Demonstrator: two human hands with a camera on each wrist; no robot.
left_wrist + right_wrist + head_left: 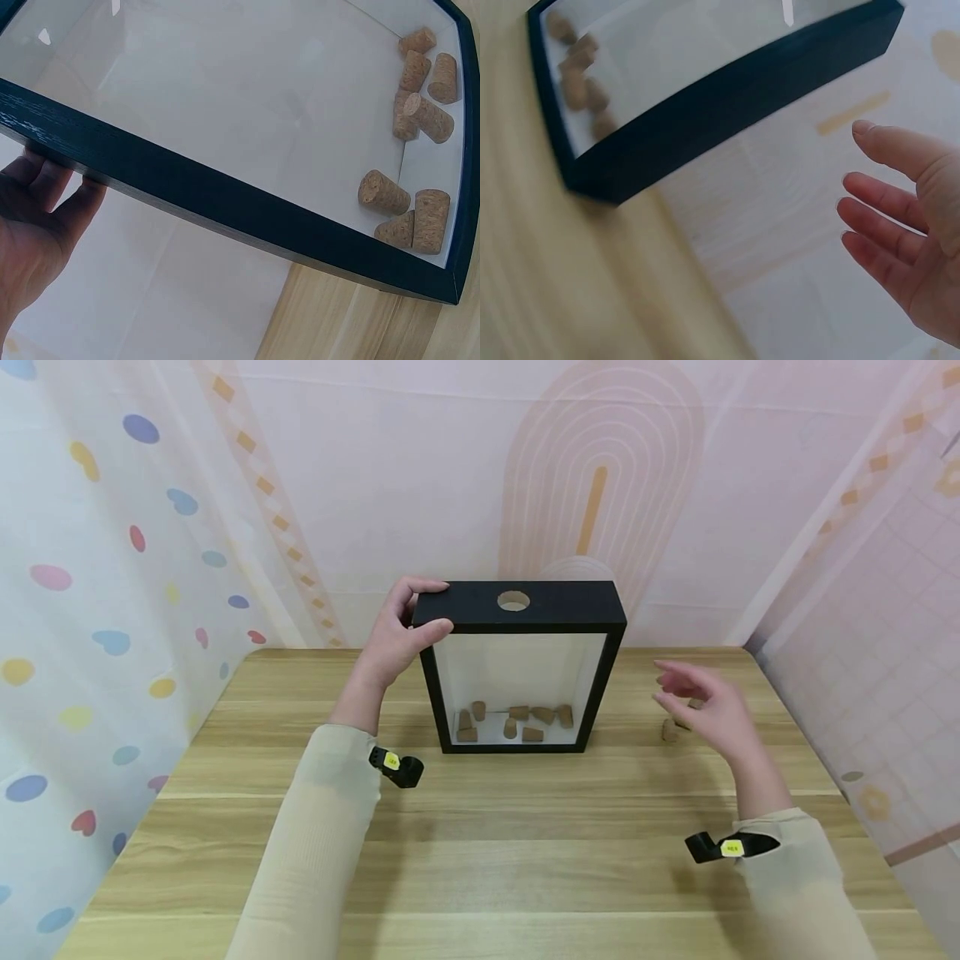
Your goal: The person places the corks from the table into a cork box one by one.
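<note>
A wooden table [480, 860] with pale plank grain is seen filling the lower half of the head view. Behind it, at 12 o'clock, a pink backdrop [420, 485] is printed with a peach arch [600, 477]. At 9 o'clock, a white curtain [97, 568] is dotted with coloured spots and hearts. At 3 o'clock, a pink wall [892, 635] is marked with a pale grid.

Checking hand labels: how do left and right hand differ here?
The left hand grips the top corner of the black frame box; the right hand holds nothing. Left fingers curl over the box edge; right fingers are spread and relaxed above the table, near loose corks. Both wear beige sleeves.
</note>
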